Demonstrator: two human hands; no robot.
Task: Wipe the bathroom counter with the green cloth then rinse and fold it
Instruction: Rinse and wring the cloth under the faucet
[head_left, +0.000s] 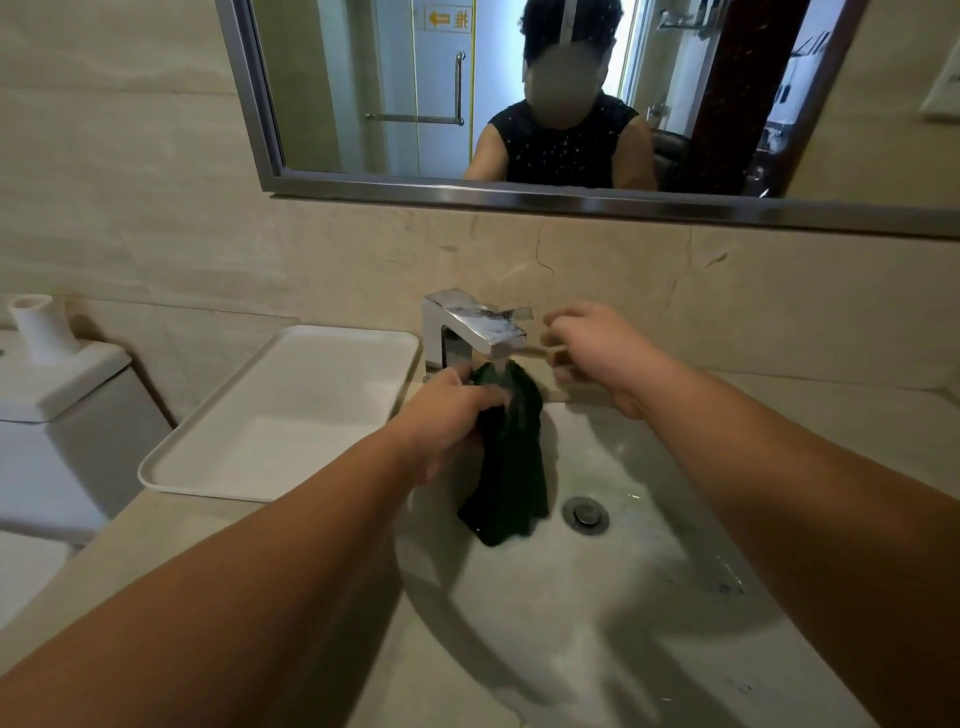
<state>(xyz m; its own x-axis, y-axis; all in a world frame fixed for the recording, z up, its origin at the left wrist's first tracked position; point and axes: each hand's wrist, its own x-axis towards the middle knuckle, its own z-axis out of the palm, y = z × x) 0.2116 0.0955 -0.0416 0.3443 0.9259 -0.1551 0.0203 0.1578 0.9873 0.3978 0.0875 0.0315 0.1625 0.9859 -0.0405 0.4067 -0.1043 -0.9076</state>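
White oval sink, rear edge: left hand grips dark green cloth under square chrome faucet; right hand blurred, grip indeterminate.

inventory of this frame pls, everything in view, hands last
green cloth: 1, dark green, hanging into the sink under the faucet's running water
faucet: 1, chrome, at the sink's back rim
sink: 1, white, set in the counter, wet
drain: 1, metal, sink bottom, right of the cloth's lower end
tray: 1, white, on the counter left of the faucet
counter: 1, beige, around the sink
mirror: 1, metal-framed, on the wall above the faucet
toilet tank: 1, white, far left
holder: 1, white, on the toilet tank
left hand: 1, grips the cloth's top
right hand: 1, right of the faucet, blurred, fingers loosely curled, holds nothing
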